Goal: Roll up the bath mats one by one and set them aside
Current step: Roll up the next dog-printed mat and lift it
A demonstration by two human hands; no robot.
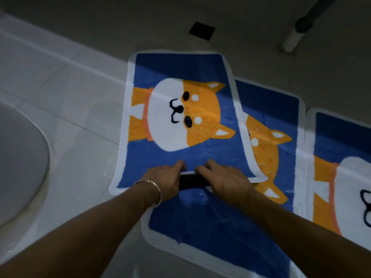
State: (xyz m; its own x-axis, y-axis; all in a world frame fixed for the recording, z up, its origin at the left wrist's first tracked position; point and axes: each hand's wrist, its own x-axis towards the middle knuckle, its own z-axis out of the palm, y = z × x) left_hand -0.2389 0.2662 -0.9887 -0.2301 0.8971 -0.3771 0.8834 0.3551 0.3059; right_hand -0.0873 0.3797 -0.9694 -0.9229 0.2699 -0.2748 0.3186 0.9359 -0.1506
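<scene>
Pale bathroom tiles [70, 97] carry three blue mats printed with an orange-and-white dog. From me, the top mat [180, 65] stretches toward 12 o'clock, its 3 o'clock side overlapping a second mat [271, 109]. A third mat [341, 141] lies further toward 3 o'clock. My left grip [166, 179] and right grip [226, 177] curl round its near edge, turned over so the dark backing [190, 180] shows. They sit close together, I judge, to start a tight, even roll.
</scene>
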